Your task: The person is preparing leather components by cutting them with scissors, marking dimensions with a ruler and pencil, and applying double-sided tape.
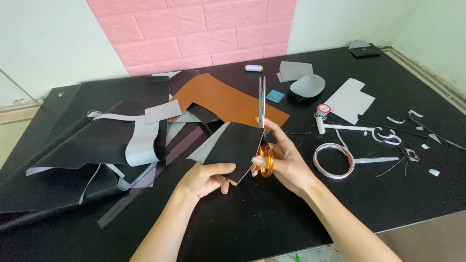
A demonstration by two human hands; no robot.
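My left hand (206, 178) pinches the lower edge of a black sheet piece (235, 145), holding it above the table. My right hand (284, 157) grips orange-handled scissors (262, 114), fingers through the loops. The long steel blades point up and away along the sheet's right edge, near its top right corner. Whether the blades are biting the sheet I cannot tell. A brown leather-like sheet (221, 99) lies just behind.
The black table (252, 218) carries a heap of black and grey sheet scraps (111, 140) at left. At right lie a tape roll (333, 160), a small glue bottle (321, 116), grey cut shapes (349, 101), a thread spool (253, 68) and white slivers.
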